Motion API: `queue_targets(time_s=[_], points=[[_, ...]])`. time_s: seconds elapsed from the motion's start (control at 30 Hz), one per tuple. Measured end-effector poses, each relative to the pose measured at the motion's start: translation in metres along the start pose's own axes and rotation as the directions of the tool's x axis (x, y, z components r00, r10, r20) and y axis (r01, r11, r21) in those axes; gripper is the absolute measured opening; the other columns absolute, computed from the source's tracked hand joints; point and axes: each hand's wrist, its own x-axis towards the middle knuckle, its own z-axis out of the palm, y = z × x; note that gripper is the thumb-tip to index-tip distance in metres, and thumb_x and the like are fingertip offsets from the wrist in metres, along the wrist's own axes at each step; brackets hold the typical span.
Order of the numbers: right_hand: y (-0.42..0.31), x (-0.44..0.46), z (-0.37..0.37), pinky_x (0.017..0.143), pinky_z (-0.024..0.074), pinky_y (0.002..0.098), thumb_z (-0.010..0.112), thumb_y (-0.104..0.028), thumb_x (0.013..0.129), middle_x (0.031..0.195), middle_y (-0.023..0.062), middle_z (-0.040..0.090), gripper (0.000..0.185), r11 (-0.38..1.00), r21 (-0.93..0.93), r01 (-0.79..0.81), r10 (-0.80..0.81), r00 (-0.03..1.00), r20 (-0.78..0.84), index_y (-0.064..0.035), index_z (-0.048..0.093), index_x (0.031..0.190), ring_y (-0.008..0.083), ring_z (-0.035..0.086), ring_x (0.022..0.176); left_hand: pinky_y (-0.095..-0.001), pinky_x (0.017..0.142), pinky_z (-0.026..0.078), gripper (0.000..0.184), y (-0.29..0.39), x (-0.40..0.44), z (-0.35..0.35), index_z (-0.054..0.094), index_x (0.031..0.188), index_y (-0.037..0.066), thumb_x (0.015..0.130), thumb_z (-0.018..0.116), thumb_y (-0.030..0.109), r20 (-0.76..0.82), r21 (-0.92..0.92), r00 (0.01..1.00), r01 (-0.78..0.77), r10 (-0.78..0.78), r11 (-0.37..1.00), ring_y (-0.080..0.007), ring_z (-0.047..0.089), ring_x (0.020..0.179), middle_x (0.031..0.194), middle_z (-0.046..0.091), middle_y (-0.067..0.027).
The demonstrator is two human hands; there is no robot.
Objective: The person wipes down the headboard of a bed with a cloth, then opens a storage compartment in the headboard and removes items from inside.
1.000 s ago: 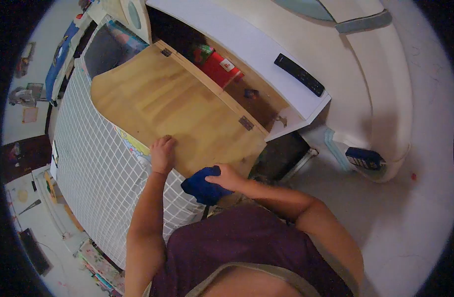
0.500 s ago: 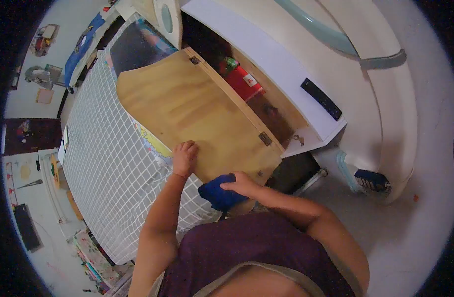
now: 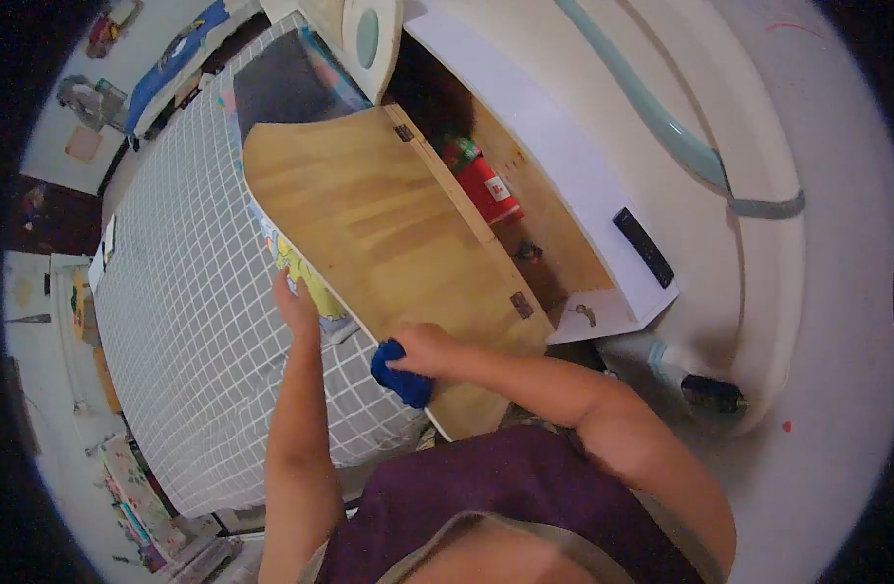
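Note:
A hinged wooden panel [image 3: 369, 204] lies folded out over the edge of a bed with a grey checked sheet [image 3: 174, 292]. My right hand [image 3: 423, 350] grips a bunched dark blue cloth [image 3: 403, 378] at the panel's near left edge. My left hand [image 3: 299, 300] is at the panel's left side, over a yellow and blue printed patch [image 3: 316, 292], with its fingers apart and nothing in them. Behind the hinges, an open compartment holds a red package [image 3: 488, 190].
On the white ledge [image 3: 564, 156] lies a black remote [image 3: 644, 247]. Beyond it stands a cream curved headboard-like piece [image 3: 700, 88]. A dark blue object [image 3: 712, 394] sits at its lower end. A dark pillow [image 3: 291, 83] rests on the bed.
My left hand has come off the panel's top surface to its left edge. My right hand has shifted the cloth up to that edge, where it looks more bunched. The view has also shifted.

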Motion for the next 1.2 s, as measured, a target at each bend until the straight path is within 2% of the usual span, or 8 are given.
queue_targets(time_s=[0.17,0.27,0.47,0.6,0.67,0.8,0.9,1.2], points=[[0.033,0.025,-0.037,0.079,0.0474,0.0418,0.072,-0.036,0.069,0.093,0.0212,0.062,0.047,0.968,0.195,-0.158,0.17,0.984,-0.045,-0.0006,0.061,0.097,0.0368,0.06,0.087,-0.0427,0.096,0.036,0.033,-0.015,0.018,0.041,0.052,0.113,-0.004,0.083,0.055,0.009,0.045,-0.016,0.999,0.003,-0.002,1.0,-0.0372,0.047,0.112,0.115,0.053,-0.0235],[0.061,0.038,-0.051,0.079,0.0475,0.0404,0.072,-0.037,0.071,0.092,0.0195,0.063,0.049,0.942,0.296,-0.157,0.201,0.972,-0.122,-0.0007,0.058,0.1,0.0335,0.061,0.086,-0.0388,0.091,0.041,0.033,-0.034,0.017,0.077,0.052,0.112,-0.006,0.087,0.052,0.015,0.258,-0.555,0.928,0.371,-0.27,0.744,-0.0314,0.054,0.106,0.113,0.056,-0.0225],[0.161,0.111,-0.096,0.072,0.0453,0.0271,0.064,-0.021,0.082,0.085,0.0024,0.058,0.029,0.818,0.571,-0.072,0.431,0.735,-0.523,-0.0028,0.057,0.103,0.0116,0.054,0.08,-0.0385,0.09,0.041,0.033,-0.086,-0.011,0.123,0.053,0.112,-0.006,0.087,0.052,0.016,0.268,-0.031,0.875,0.425,-0.403,0.904,-0.0309,0.054,0.105,0.112,0.056,-0.0222],[0.27,0.185,-0.126,0.069,0.0462,0.0277,0.061,-0.017,0.085,0.09,0.0034,0.061,0.023,0.32,0.946,0.051,0.828,0.471,-0.305,-0.0059,0.058,0.105,0.0126,0.057,0.08,-0.0383,0.09,0.041,0.033,-0.123,-0.041,0.142,0.053,0.112,-0.006,0.087,0.052,0.016,0.251,0.056,0.835,0.492,-0.489,0.869,-0.0306,0.054,0.105,0.111,0.056,-0.0219],[0.342,0.214,-0.117,0.066,0.0467,0.0301,0.062,-0.019,0.084,0.089,0.005,0.061,0.024,0.252,0.967,-0.019,0.91,0.344,-0.231,-0.005,0.058,0.103,0.0157,0.058,0.078,-0.0382,0.09,0.041,0.033,-0.137,-0.058,0.146,0.053,0.112,-0.006,0.087,0.052,0.016,0.24,0.069,0.809,0.537,-0.537,0.841,-0.0305,0.054,0.105,0.111,0.056,-0.0218],[0.548,0.265,-0.091,0.062,0.0471,0.0345,0.067,-0.027,0.081,0.085,0.0086,0.062,0.032,0.402,0.903,-0.153,0.889,0.301,-0.345,-0.003,0.058,0.1,0.0205,0.059,0.074,-0.038,0.09,0.041,0.033,-0.155,-0.084,0.152,0.053,0.112,-0.006,0.087,0.052,0.016,0.225,0.081,0.762,0.607,-0.607,0.791,-0.0302,0.054,0.104,0.111,0.057,-0.0216],[0.556,0.305,-0.1,0.066,0.0469,0.0353,0.067,-0.03,0.08,0.09,0.0092,0.062,0.037,0.487,0.42,-0.766,0.847,0.296,-0.441,-0.0018,0.058,0.101,0.0222,0.058,0.078,-0.0379,0.089,0.041,0.033,-0.16,-0.095,0.153,0.053,0.111,-0.006,0.087,0.052,0.016,0.216,0.087,0.738,0.638,-0.64,0.765,-0.0299,0.055,0.104,0.11,0.057,-0.0214],[0.576,0.37,-0.11,0.067,0.0467,0.0352,0.067,-0.031,0.079,0.092,0.0089,0.062,0.038,0.55,0.294,-0.782,0.801,0.394,-0.451,-0.0023,0.058,0.103,0.0222,0.058,0.08,-0.0374,0.089,0.042,0.033,-0.157,-0.107,0.145,0.053,0.111,-0.006,0.088,0.052,0.017,0.216,0.116,0.69,0.684,-0.69,0.72,-0.0292,0.055,0.103,0.109,0.057,-0.0208]])
